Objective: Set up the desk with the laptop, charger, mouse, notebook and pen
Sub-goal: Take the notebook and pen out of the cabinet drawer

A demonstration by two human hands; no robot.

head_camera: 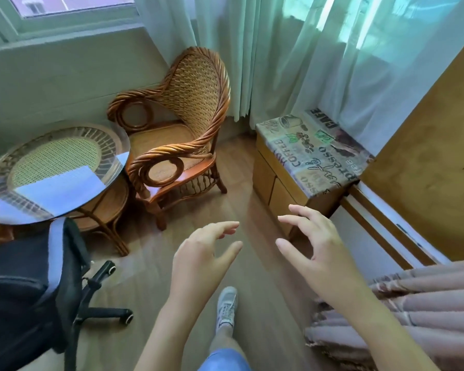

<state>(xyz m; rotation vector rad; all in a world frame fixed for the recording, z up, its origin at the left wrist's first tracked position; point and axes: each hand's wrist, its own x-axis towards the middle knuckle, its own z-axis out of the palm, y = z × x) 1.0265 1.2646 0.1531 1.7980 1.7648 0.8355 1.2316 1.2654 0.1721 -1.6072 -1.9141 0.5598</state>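
Left hand and right hand at lower centre, fingers spread, empty, apart over wood floor. Wicker armchair centre; glass-topped round table at left. Black office chair lower left. Low cabinet, printed cloth on top, centre right.

Wood floor under both hands: rattan armchair beyond left hand, glass-top round table and black office chair left, printed-top cabinet beyond right hand.
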